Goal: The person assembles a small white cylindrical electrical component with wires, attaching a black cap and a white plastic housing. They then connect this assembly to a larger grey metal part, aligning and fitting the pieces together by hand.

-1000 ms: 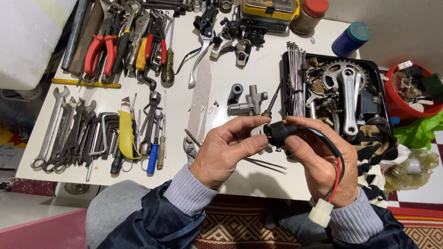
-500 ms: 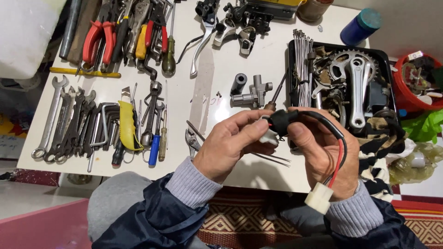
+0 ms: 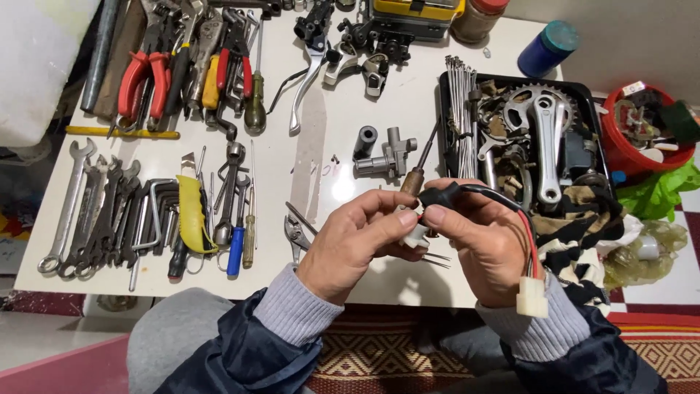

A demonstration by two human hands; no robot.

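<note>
Wrenches (image 3: 95, 211) lie left on table (image 3: 328, 131), parts tray (image 3: 525, 138) right, w/ both hands (image 3: 357, 241) betw. them, near front edge.

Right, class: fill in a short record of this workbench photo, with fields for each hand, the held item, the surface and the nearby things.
left hand: left hand pinches the black rubber-sleeved cable end
right hand: right hand grips the same cable end
held item: red and black wires run to a white plastic plug
surface: white table
nearby: black tray of bicycle parts, row of steel spanners
</note>
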